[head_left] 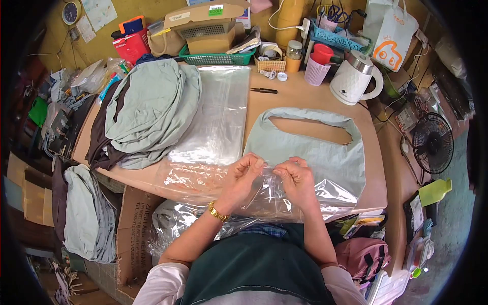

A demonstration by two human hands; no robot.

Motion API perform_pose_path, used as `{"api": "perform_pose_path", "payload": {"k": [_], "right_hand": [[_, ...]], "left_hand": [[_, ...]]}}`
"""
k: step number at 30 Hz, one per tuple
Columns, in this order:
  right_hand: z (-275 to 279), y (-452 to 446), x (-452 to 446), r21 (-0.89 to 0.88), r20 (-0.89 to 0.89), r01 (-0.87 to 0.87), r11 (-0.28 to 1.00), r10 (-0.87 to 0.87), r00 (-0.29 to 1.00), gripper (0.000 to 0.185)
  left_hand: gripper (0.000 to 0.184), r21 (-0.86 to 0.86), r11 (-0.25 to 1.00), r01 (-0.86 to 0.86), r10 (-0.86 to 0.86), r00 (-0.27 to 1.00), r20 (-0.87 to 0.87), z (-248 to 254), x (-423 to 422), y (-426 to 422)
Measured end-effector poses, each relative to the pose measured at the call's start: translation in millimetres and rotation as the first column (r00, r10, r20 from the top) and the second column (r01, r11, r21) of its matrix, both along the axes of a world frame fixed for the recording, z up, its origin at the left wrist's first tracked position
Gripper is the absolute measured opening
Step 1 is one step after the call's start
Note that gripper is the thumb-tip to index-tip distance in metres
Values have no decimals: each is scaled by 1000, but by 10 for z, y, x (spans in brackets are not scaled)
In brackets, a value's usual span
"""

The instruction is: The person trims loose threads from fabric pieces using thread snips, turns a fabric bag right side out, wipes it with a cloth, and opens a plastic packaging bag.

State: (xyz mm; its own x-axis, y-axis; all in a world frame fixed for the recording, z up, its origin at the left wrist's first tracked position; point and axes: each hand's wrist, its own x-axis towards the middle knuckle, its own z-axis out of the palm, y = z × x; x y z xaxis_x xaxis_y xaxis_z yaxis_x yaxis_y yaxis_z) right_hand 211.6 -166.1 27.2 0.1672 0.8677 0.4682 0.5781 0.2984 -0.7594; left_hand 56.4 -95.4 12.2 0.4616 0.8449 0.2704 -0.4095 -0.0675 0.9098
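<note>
Above the table's front edge, my left hand and my right hand sit close together, each pinching the edge of a clear plastic bag. The plastic hangs down towards my lap. Just beyond my fingers a pale grey-green cloth bag lies flat, its handle opening pointing away from me. Some of the shiny plastic covers its lower right part. To the left a stack of clear plastic bags is spread on the table. Beside that stack rests a heap of similar grey-green cloth bags with dark brown pieces.
A dark pen, a white kettle, a pink cup and a green basket stand or lie along the back. More cloth hangs at left above a cardboard box. At right is a black fan.
</note>
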Motion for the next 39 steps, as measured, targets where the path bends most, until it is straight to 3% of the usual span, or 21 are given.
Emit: {"api": "perform_pose_path", "payload": {"k": [1, 3, 4, 6, 7, 8, 10, 12, 16, 24, 26, 28, 30, 31, 32, 33, 35, 36, 37, 38, 39], "right_hand": [[7, 23, -3, 6, 2, -1, 1000, 1, 1000, 14], [19, 51, -9, 224, 0, 69, 972, -71, 997, 14], [31, 49, 0, 228, 0, 68, 971, -70, 998, 14], [72, -11, 46, 176, -330, 38, 984, 22, 944, 14], [96, -81, 73, 180, -328, 39, 983, 23, 945, 14], [126, -182, 100, -105, -565, -187, 977, 96, 819, 15], [244, -274, 150, -304, -770, -458, 835, 67, 634, 19], [356, -316, 194, -448, -115, -473, 759, 476, 872, 21], [329, -382, 406, -289, -151, -688, 666, 678, 719, 25], [295, -495, 626, -163, -241, -916, 366, 886, 397, 32], [281, -565, 747, -29, -237, -992, 122, 963, 125, 33], [137, -709, 841, 116, -478, -959, 260, 861, 176, 31], [175, -771, 915, 183, -284, -914, 363, 909, 305, 25], [90, -999, 891, 439, -573, -610, 660, 728, 377, 24], [48, -1082, 950, 551, -702, -426, 718, 675, 229, 23], [5, -1164, 1009, 627, -755, -203, 752, 651, 77, 23], [68, -1161, 1021, 537, -832, -124, 834, 548, 83, 23], [140, -1141, 986, 278, -891, -284, 918, 356, 280, 23], [214, -1120, 949, -38, -806, -413, 910, 217, 551, 23], [288, -1100, 913, -307, -633, -483, 820, 203, 747, 24], [526, -933, 858, -638, -364, -553, 536, 423, 830, 23]], "left_hand": [[24, 6, 1000, -1, 1, 1000, 2, -17, -9, -14], [28, -304, 831, 465, -336, 856, 392, -54, -35, -43], [28, -301, 833, 465, -336, 856, 392, -1, -79, -25], [25, -259, 796, 547, -591, 795, -137, 144, -217, 24], [25, -255, 797, 548, -591, 795, -138, 125, -229, 58], [24, -207, 842, 498, -530, 835, -149, 81, -230, 101], [22, -156, 883, 443, -465, 871, -158, 100, -278, 192], [20, -391, 860, 327, -280, 944, 174, 249, -381, 368], [20, -454, 800, 393, -294, 916, 275, 527, -688, 619], [18, -441, 897, 20, 60, 984, 165, 718, -1035, 991], [19, -442, 890, -114, 192, 972, 135, 755, -1272, 1134], [18, -336, 895, 292, -153, 910, 385, 707, -1582, 1370], [18, -433, 887, 160, -30, 956, 291, 773, -1341, 938], [18, -512, 859, 10, 99, 978, 185, 787, -1248, 785], [20, -220, 887, 406, -417, 909, -7, 681, -1294, 891], [22, -22, 626, 780, -742, 586, -324, 571, -1330, 995], [19, -43, 580, 814, -726, 491, -482, 833, -1196, 854], [17, -63, 552, 831, -671, 399, -625, 909, -1138, 786], [18, -12, 987, 159, -142, 846, -514, 491, -1423, 682], [18, -13, 983, 184, -165, 844, -511, 550, -1342, 684], [21, -228, 954, 196, -233, 961, -150, 670, -1263, 667]]}}
